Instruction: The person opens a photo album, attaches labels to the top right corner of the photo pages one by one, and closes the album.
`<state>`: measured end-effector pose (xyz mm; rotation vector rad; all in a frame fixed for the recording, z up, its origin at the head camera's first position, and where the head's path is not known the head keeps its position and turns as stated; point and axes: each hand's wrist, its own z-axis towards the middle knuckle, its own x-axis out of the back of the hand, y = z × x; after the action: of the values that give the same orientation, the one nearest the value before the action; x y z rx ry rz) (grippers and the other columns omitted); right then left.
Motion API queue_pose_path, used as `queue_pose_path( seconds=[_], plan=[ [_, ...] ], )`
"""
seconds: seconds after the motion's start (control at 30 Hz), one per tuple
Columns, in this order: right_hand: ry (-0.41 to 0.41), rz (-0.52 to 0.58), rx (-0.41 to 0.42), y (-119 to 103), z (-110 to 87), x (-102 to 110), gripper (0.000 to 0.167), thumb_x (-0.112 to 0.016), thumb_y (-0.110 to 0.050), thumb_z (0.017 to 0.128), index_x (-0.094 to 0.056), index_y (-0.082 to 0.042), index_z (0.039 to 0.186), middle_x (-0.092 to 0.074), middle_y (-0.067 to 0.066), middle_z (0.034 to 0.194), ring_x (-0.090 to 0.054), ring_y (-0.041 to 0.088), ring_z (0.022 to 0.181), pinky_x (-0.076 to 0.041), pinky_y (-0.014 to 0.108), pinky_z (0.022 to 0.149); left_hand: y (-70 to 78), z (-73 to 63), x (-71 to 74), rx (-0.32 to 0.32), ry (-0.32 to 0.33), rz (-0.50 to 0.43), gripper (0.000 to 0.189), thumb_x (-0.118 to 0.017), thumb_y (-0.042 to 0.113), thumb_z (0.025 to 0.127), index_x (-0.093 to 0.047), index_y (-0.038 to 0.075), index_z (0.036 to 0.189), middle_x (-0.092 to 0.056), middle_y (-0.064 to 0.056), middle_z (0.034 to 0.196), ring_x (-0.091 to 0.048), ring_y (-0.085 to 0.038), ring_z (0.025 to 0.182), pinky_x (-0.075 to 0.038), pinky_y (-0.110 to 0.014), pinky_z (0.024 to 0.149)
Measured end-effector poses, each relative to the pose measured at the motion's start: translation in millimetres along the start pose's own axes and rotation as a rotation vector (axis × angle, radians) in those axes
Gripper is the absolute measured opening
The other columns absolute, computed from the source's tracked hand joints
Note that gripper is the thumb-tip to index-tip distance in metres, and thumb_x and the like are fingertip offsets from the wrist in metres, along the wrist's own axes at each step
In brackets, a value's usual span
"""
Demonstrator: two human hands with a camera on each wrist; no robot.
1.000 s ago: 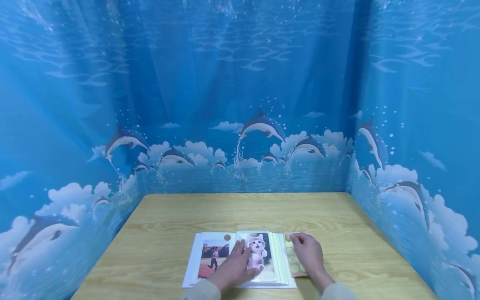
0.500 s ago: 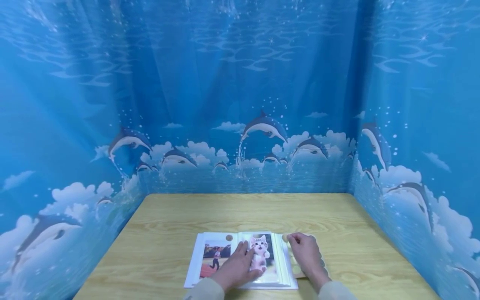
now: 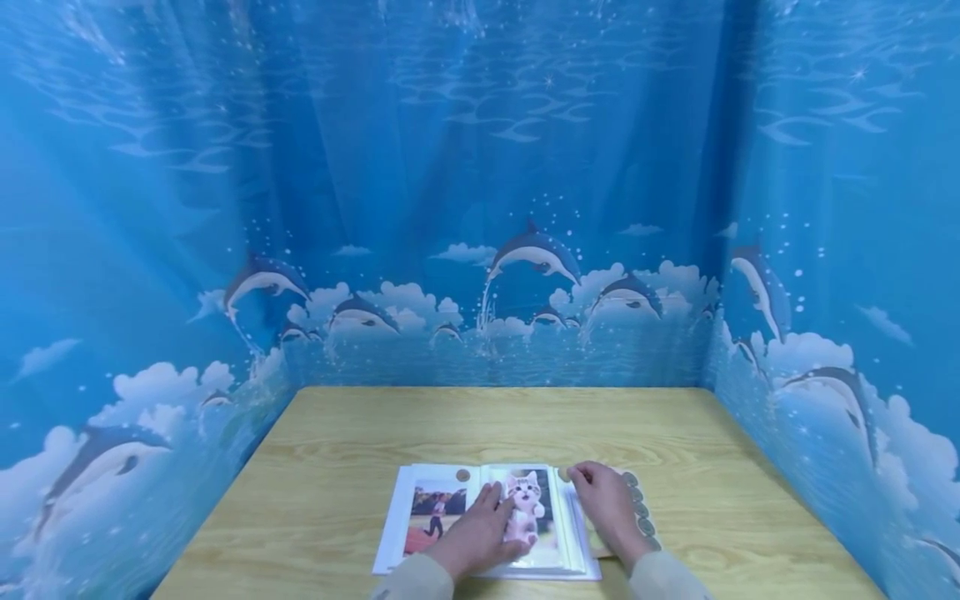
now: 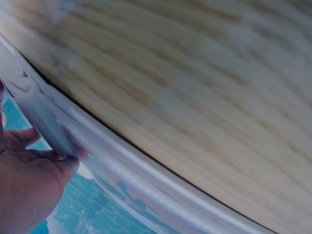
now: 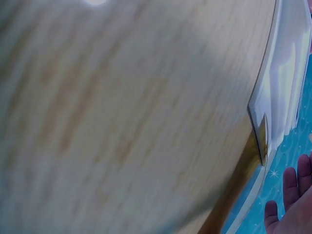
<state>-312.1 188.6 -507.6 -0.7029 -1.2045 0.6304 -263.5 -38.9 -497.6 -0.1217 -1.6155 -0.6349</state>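
A photo album (image 3: 393, 521) lies open near the table's front edge, with a running person's picture on the left page and a kitten picture (image 3: 525, 500) on the right one. My left hand (image 3: 480, 533) rests with spread fingers on the kitten page; in the left wrist view, part of the left hand (image 4: 34, 185) shows beside the album's edge. Between thumb and forefinger, my right hand (image 3: 607, 508) pinches a pale round sticker (image 3: 564, 473) at the album's upper right. Beneath that hand is a sheet of round stickers (image 3: 645, 527), mostly covered by it.
A brown round sticker (image 3: 462, 475) sits at the top of the left page. Wood-grain table (image 3: 487, 425) surrounds the album. Blue curtains with dolphins (image 3: 532, 254) hang behind the table and at both sides.
My right hand has shifted slightly left with the round sticker, towards the album pages. More of the sticker sheet's right edge shows. The left hand has stayed on the page.
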Motion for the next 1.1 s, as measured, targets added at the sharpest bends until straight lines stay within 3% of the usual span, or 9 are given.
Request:
queue_pose_path(
  seconds=[0.3, 0.67, 0.97, 1.1],
  plan=[
    [-0.006, -0.022, -0.002, -1.1, 10.2, -9.1, 0.016, -0.064, -0.022, 0.095, -0.073, -0.009, 0.100, -0.067, -0.001, 0.082, -0.057, 0.013, 0.071, -0.049, 0.029, 0.062, -0.4, 1.4, -0.4, 0.001, 0.004, -0.010, 0.082, -0.058, 0.060, 0.090, -0.041, 0.006, 0.150, -0.026, -0.021, 0.159, -0.025, -0.038, 0.145, -0.029, -0.049, 0.116],
    [-0.027, -0.042, 0.013, -4.4, 19.6, -23.5, 0.016, -0.065, -0.024, 0.095, -0.073, -0.010, 0.099, -0.069, -0.001, 0.087, -0.060, 0.014, 0.076, -0.053, 0.036, 0.069, 1.6, 0.2, 2.4, 0.006, -0.007, -0.002, 0.081, -0.057, 0.060, 0.091, -0.041, 0.007, 0.150, -0.027, -0.020, 0.159, -0.025, -0.037, 0.146, -0.030, -0.049, 0.116],
    [-0.087, -0.048, -0.082, -9.7, 21.5, -27.6, 0.021, -0.062, -0.034, 0.097, -0.072, -0.017, 0.104, -0.068, -0.004, 0.091, -0.059, 0.014, 0.078, -0.050, 0.034, 0.067, 1.8, 0.0, 2.3, 0.003, -0.004, -0.008, 0.082, -0.057, 0.060, 0.091, -0.041, 0.006, 0.150, -0.027, -0.021, 0.158, -0.025, -0.038, 0.145, -0.030, -0.049, 0.116],
    [-0.086, -0.066, -0.077, -11.4, 21.9, -29.9, 0.020, -0.061, -0.035, 0.097, -0.072, -0.020, 0.103, -0.068, -0.006, 0.090, -0.059, 0.013, 0.077, -0.049, 0.034, 0.067, 1.1, 0.5, 1.8, 0.005, -0.007, -0.011, 0.081, -0.058, 0.059, 0.091, -0.041, 0.006, 0.150, -0.026, -0.021, 0.159, -0.025, -0.038, 0.146, -0.029, -0.049, 0.116]
  ],
)
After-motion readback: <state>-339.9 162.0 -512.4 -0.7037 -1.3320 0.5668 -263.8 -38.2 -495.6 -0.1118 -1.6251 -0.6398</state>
